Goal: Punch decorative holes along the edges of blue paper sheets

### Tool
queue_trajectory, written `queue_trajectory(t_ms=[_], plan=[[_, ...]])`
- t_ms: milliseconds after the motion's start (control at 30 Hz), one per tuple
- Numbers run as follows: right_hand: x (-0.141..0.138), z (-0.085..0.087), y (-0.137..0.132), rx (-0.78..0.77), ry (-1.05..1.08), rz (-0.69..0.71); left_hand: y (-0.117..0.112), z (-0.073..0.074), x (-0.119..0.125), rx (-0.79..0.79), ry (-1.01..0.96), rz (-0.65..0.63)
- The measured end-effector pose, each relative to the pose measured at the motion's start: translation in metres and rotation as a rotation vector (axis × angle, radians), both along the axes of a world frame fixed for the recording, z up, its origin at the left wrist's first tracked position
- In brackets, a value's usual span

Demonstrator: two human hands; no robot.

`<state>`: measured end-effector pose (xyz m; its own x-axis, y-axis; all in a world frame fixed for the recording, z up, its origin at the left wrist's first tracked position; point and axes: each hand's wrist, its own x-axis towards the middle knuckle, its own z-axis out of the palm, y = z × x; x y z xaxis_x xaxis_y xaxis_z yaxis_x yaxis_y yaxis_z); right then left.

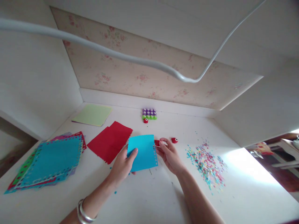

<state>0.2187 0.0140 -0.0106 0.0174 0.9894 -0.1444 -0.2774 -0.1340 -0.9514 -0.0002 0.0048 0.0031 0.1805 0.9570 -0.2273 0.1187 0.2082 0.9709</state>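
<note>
A blue sheet of paper (141, 152) is held up by my left hand (122, 165), its thumb on top and fingers beneath. Small punched holes run down the sheet's right edge. My right hand (169, 155) is closed around a small red craft punch (157, 143) set at that edge, near the upper corner; fingers hide part of it. Another red punch (174, 140) lies just beyond my right hand. Left of the sheet, several red papers (111, 140) lie partly overlapped, with notched edges.
A stack of hole-edged coloured papers (53, 155) lies at left, pale green paper (93, 114) behind it. Purple and green punches (149, 114) stand in rows near the wall, one red punch (145, 120) before them. Punched confetti (207, 163) is scattered at right. A white cable (140, 60) crosses above.
</note>
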Motion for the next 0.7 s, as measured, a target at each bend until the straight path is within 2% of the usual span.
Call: queue_trajectory(t_ms=[100,300,533,700], plan=[[0.003,0.002,-0.014,-0.094,0.154,-0.029,-0.003,0.002,0.001,-0.033,0.051,-0.007],[0.013,0.0,-0.012,-0.215,0.331,0.02,-0.002,0.003,0.0,-0.015,0.101,0.001],[0.009,0.001,-0.016,-0.155,0.223,0.081,-0.001,-0.003,-0.001,0.05,0.152,0.03],[0.009,0.0,-0.016,-0.149,0.223,0.072,0.0,-0.005,-0.003,0.172,0.174,0.041]])
